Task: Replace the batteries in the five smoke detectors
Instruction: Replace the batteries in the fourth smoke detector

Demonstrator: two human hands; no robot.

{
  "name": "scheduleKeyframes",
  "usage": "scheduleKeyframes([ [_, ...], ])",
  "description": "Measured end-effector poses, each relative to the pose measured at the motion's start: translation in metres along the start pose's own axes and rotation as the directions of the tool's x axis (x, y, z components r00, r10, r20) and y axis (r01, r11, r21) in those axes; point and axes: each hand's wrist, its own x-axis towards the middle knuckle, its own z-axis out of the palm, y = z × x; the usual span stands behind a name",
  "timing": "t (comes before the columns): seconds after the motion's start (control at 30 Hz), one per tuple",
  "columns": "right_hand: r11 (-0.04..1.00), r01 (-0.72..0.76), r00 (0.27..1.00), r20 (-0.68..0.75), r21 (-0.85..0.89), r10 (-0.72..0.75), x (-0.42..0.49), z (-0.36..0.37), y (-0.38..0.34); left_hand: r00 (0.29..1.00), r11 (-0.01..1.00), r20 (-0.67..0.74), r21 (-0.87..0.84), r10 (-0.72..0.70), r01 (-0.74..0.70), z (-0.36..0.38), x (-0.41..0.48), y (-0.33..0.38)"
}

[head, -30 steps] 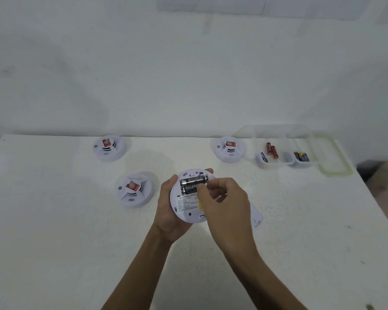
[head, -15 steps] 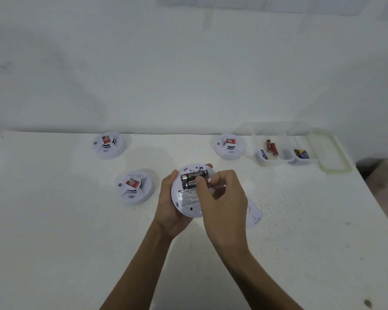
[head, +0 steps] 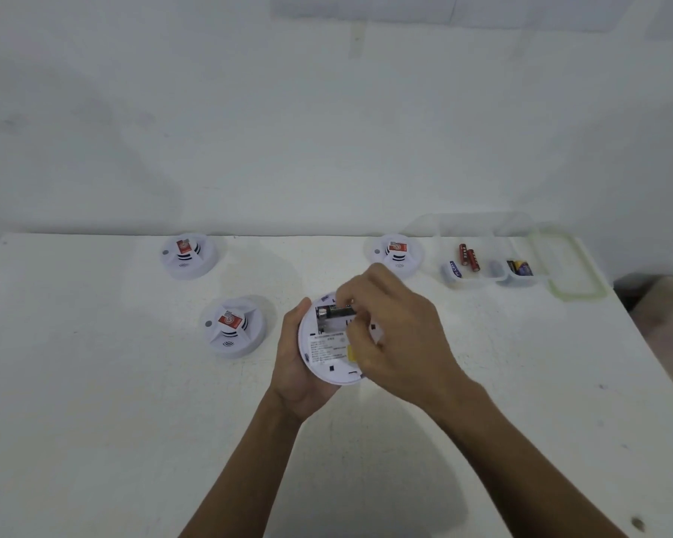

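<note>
A: Where's the detector?
B: Held smoke detector [head: 329, 349] is above the white table [head: 94, 401], back side up, cupped in the left hand [head: 294, 366] with the fingers wrapped round its left rim. One black battery [head: 337, 312] shows in the open compartment; the slot below it looks bare.
A: Right hand?
B: Right hand [head: 395, 335] is over the compartment, fingers curled, tips on the battery's right end. Pinching or just pressing, can't tell.
A: The rest?
B: Three more detectors face up on the table: near left [head: 232, 328], far left [head: 187, 255], far centre [head: 397, 253]. Right of that one is a clear box [head: 482, 279] with two red batteries [head: 467, 258], a blue-white one [head: 454, 269] and a dark one [head: 521, 267]. Its lid [head: 568, 266] lies just beside it.
</note>
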Motion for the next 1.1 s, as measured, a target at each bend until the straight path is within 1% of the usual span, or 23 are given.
scheduleKeyframes([
  [0.03, 0.991, 0.075, 0.995, 0.075, -0.114, -0.067, 0.002, -0.001, 0.003, 1.000, 1.000, -0.029, 0.006, 0.009, -0.009, -0.001, 0.000, -0.001],
  [0.07, 0.974, 0.135, 0.984, 0.143, -0.179, -0.110, 0.004, -0.003, 0.007, 0.999, 1.000, -0.038, 0.013, 0.020, -0.019, -0.002, 0.001, -0.001],
  [0.17, 0.942, 0.241, 0.945, 0.276, -0.231, -0.174, 0.007, -0.007, 0.013, 0.999, 0.999, -0.032, 0.041, 0.025, -0.024, -0.003, 0.001, -0.002],
  [0.27, 0.923, 0.304, 0.919, 0.328, -0.237, -0.219, 0.011, -0.010, 0.015, 0.999, 0.999, -0.024, 0.037, 0.035, -0.034, -0.002, 0.000, -0.002],
  [0.47, 0.880, 0.402, 0.869, 0.408, -0.254, -0.280, 0.016, -0.013, 0.018, 0.999, 0.992, -0.024, 0.122, 0.045, -0.042, -0.004, -0.004, -0.006],
  [0.53, 0.865, 0.430, 0.847, 0.447, -0.260, -0.287, 0.017, -0.014, 0.019, 0.998, 0.988, -0.044, 0.148, 0.049, -0.042, -0.006, -0.005, -0.010],
  [0.6, 0.855, 0.456, 0.822, 0.486, -0.248, -0.297, 0.018, -0.016, 0.021, 0.993, 0.977, -0.078, 0.200, 0.093, -0.076, -0.007, -0.005, -0.014],
  [0.67, 0.860, 0.463, 0.806, 0.506, -0.216, -0.307, 0.019, -0.018, 0.023, 0.989, 0.966, -0.094, 0.239, 0.118, -0.092, -0.005, -0.005, -0.017],
  [0.8, 0.874, 0.450, 0.793, 0.530, -0.182, -0.299, 0.017, -0.021, 0.029, 0.989, 0.944, -0.065, 0.313, 0.133, -0.106, -0.005, -0.002, -0.022],
  [0.9, 0.887, 0.423, 0.800, 0.535, -0.184, -0.271, 0.012, -0.024, 0.034, 0.997, 0.962, -0.047, 0.267, 0.068, -0.053, -0.004, 0.003, -0.033],
  [0.97, 0.892, 0.414, 0.804, 0.533, -0.184, -0.264, 0.008, -0.027, 0.038, 0.996, 0.951, -0.047, 0.304, 0.069, -0.052, -0.001, 0.001, -0.037],
  [1.0, 0.895, 0.409, 0.809, 0.525, -0.181, -0.263, 0.006, -0.029, 0.040, 0.997, 0.959, -0.057, 0.281, 0.060, -0.041, -0.002, 0.002, -0.040],
  [1.1, 0.913, 0.368, 0.845, 0.474, -0.177, -0.249, 0.001, -0.035, 0.045, 0.994, 0.980, -0.105, 0.190, -0.036, 0.055, 0.015, 0.007, -0.039],
])
